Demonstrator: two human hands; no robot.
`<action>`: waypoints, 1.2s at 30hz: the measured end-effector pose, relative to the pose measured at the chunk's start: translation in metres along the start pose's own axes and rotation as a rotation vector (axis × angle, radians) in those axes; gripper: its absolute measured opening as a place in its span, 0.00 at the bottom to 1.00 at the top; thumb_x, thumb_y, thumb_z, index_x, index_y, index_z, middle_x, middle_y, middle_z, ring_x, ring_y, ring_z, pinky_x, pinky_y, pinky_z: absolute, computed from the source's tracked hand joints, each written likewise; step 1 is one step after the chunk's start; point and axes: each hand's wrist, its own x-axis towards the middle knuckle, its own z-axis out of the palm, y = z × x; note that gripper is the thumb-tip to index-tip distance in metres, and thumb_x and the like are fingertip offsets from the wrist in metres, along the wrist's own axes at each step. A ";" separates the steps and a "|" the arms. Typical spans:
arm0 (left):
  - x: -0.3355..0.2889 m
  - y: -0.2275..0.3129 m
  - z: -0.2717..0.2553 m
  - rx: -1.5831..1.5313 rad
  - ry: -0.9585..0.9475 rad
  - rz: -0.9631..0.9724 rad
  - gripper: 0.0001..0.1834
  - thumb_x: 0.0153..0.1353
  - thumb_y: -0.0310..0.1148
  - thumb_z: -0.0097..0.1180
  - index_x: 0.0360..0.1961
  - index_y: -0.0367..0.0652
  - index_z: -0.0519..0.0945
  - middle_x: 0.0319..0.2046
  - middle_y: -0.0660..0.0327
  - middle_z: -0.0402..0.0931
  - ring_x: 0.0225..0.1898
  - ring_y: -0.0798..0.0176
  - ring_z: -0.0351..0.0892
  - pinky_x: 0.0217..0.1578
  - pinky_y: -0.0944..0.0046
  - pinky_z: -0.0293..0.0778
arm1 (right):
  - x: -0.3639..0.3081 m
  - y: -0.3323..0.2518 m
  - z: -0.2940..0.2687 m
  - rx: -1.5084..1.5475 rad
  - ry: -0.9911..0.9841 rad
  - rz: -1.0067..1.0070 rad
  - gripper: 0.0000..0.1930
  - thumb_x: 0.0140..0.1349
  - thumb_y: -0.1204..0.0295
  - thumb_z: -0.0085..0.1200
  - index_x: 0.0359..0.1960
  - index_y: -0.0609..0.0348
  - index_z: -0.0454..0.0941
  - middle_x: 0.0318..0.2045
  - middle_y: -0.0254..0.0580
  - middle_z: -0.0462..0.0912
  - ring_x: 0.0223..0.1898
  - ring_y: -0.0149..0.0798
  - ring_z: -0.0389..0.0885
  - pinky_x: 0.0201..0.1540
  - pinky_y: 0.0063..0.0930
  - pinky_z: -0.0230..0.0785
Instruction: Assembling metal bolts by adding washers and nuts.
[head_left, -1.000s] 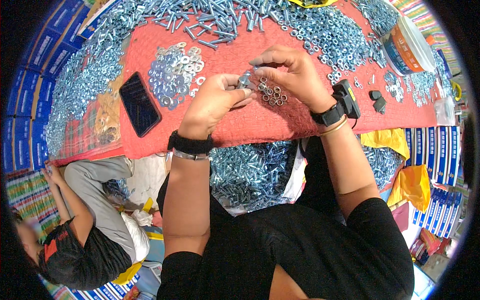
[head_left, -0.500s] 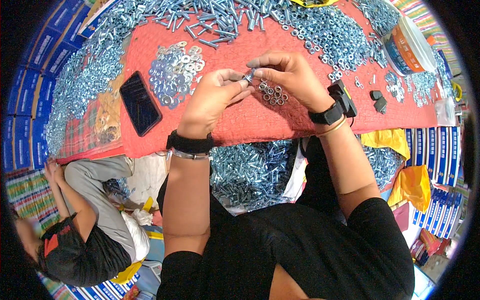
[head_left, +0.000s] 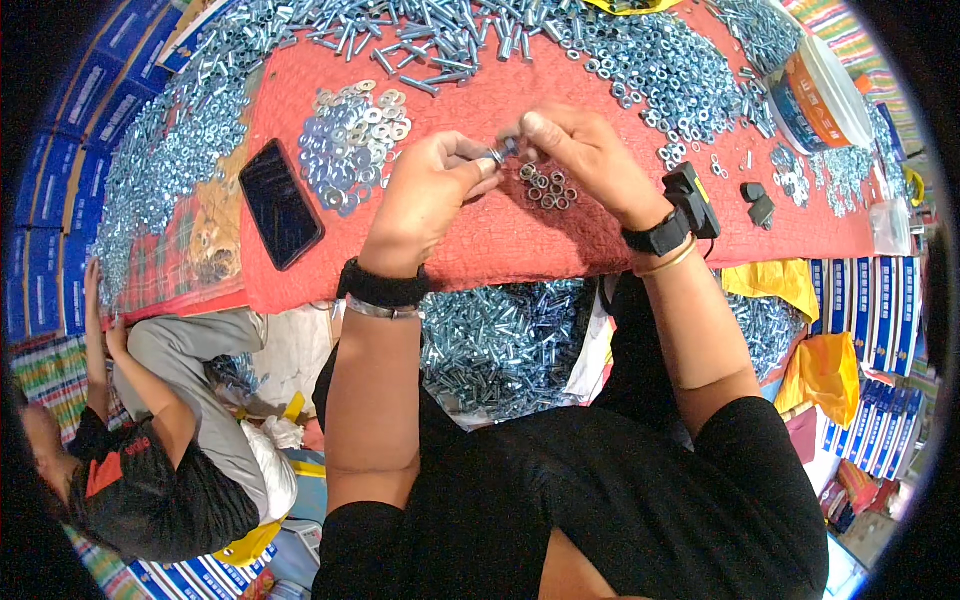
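Left hand (head_left: 425, 195): thumb and fingers pinched on a small metal fastener (head_left: 498, 155), which sits at its fingertips, on the side facing the right hand (head_left: 585, 150). Looks like a bolt with something ring-shaped on it; too small to be sure.

Right hand: raised just beside the fastener's far end, thumb and fingers close together but motion-blurred. Can't tell if it's gripping or touching anything.

Ring cluster (head_left: 547, 190) lies on the table (head_left: 480, 245), just below the right hand's fingers. Flat washers (head_left: 355, 140) in a heap left of the left hand, phone (head_left: 280, 205) further left. Loose bolts (head_left: 430, 40) beyond both hands; nuts (head_left: 670, 90) beyond and right of the right hand.

Handling, my read: light, rigid, not fragile. Smooth metal, so likely slippery, and anything loose on the shank could slide off. Best hold: thumb-and-finger pinch across the shank or head, leaving the other end clear.
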 end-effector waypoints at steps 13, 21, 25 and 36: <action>-0.004 0.005 -0.005 -0.050 -0.001 -0.001 0.06 0.61 0.21 0.49 0.39 0.29 0.72 0.35 0.53 0.77 0.38 0.62 0.80 0.42 0.70 0.77 | -0.009 0.000 -0.004 0.002 -0.175 0.180 0.26 0.67 0.51 0.39 0.35 0.63 0.80 0.25 0.39 0.77 0.27 0.32 0.71 0.33 0.28 0.66; -0.005 0.004 -0.008 0.024 -0.009 -0.025 0.06 0.60 0.20 0.49 0.37 0.28 0.73 0.33 0.53 0.78 0.35 0.65 0.80 0.37 0.73 0.76 | -0.007 0.002 -0.011 -0.090 -0.257 0.090 0.28 0.68 0.50 0.35 0.39 0.63 0.79 0.28 0.38 0.76 0.29 0.31 0.70 0.35 0.25 0.65; -0.005 0.005 -0.010 0.036 -0.026 -0.030 0.06 0.60 0.20 0.49 0.37 0.29 0.73 0.33 0.54 0.78 0.34 0.66 0.80 0.36 0.73 0.76 | -0.010 -0.002 -0.004 0.020 -0.161 0.069 0.29 0.70 0.51 0.32 0.35 0.65 0.79 0.29 0.38 0.78 0.29 0.30 0.71 0.35 0.23 0.65; -0.031 0.029 -0.013 0.302 -0.505 -0.212 0.10 0.60 0.32 0.54 0.36 0.35 0.77 0.30 0.62 0.78 0.31 0.73 0.75 0.34 0.75 0.72 | -0.003 0.005 -0.011 0.031 -0.059 0.229 0.36 0.64 0.42 0.37 0.21 0.65 0.81 0.17 0.43 0.80 0.20 0.33 0.77 0.26 0.29 0.68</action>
